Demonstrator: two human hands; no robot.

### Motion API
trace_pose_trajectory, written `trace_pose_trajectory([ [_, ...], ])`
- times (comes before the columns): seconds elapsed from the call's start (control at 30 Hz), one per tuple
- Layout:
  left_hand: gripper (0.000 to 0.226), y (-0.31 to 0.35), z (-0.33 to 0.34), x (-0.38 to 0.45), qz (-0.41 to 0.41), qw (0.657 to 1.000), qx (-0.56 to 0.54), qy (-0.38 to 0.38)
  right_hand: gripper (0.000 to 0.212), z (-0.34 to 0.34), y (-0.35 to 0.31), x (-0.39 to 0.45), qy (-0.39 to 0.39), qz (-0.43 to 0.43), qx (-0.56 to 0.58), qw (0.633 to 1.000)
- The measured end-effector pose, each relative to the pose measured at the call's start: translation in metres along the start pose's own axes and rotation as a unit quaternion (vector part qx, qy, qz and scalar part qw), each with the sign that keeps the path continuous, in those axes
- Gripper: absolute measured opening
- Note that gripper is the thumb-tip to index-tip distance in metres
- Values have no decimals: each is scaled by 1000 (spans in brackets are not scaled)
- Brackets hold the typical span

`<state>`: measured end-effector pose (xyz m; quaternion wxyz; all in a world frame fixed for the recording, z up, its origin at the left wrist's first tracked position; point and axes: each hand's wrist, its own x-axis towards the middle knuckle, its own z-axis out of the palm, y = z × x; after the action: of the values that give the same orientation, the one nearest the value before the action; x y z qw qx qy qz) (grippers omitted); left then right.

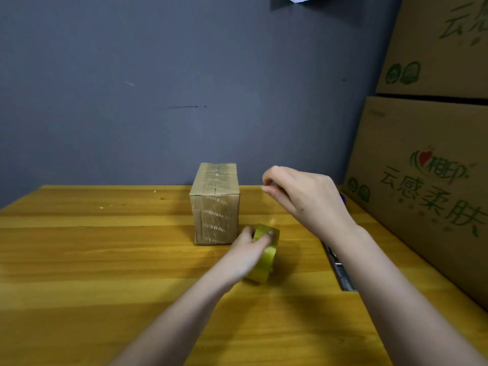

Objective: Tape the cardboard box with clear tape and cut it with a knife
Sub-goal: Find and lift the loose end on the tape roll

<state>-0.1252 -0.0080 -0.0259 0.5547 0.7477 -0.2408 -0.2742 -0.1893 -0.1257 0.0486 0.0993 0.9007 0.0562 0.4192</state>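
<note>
A small cardboard box stands upright on the wooden table, its faces covered with shiny old tape. Just to its right, my left hand grips a roll of clear yellowish tape standing on edge on the table. My right hand is raised above and to the right of the roll, thumb and fingertips pinched together on the free end of the tape; the pulled strip itself is barely visible. A utility knife lies on the table under my right forearm, partly hidden.
Two large printed cardboard cartons are stacked against the table's right edge. A dark grey wall stands right behind the table. A small purple object peeks out behind my right hand.
</note>
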Motion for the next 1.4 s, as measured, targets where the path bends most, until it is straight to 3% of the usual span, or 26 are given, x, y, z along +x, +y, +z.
trace_pose_trajectory([
  [0.07, 51, 2, -9, -1, 45, 965, 246, 74, 22, 1, 5, 2, 5, 0, 7, 1000],
  [0.1, 52, 6, -13, -5, 91, 939, 309, 119, 21, 1, 7, 3, 6, -3, 9, 1000],
  [0.17, 45, 18, -19, -7, 216, 923, 264, 180, 24, 2, 10, 6, 3, -13, 13, 1000],
  [0.27, 18, 37, -26, 2, 331, 930, 61, 148, 25, 4, 12, 8, 0, -21, 15, 1000],
  [0.33, 19, 44, -28, 7, 338, 933, 5, 123, 21, 5, 14, 9, -2, -22, 18, 1000],
  [0.5, 20, 47, -27, 11, 349, 930, -13, 114, 22, 8, 18, 0, 6, -4, 27, 1000],
  [0.6, 18, 46, -26, 17, 354, 927, -40, 117, 44, 14, 17, -9, 41, 107, 85, 990],
  [0.7, 17, 43, -23, 20, 345, 928, -64, 122, 47, 22, 16, -17, 68, 236, 241, 939],
  [0.83, 13, 40, -23, 24, 341, 929, -74, 121, 13, 36, 11, -23, 66, 282, 403, 868],
  [0.93, 15, 42, -24, 26, 339, 930, -74, 122, 9, 42, 5, -25, 83, 326, 479, 811],
  [1.0, 14, 44, -26, 28, 339, 931, -61, 122, 8, 44, 2, -27, 96, 343, 497, 791],
  [1.23, 12, 48, -31, 27, 311, 942, -20, 128, 15, 38, -6, -32, 109, 363, 514, 769],
  [1.4, 12, 50, -32, 25, 306, 942, 13, 136, 10, 36, -8, -34, 121, 372, 498, 773],
])
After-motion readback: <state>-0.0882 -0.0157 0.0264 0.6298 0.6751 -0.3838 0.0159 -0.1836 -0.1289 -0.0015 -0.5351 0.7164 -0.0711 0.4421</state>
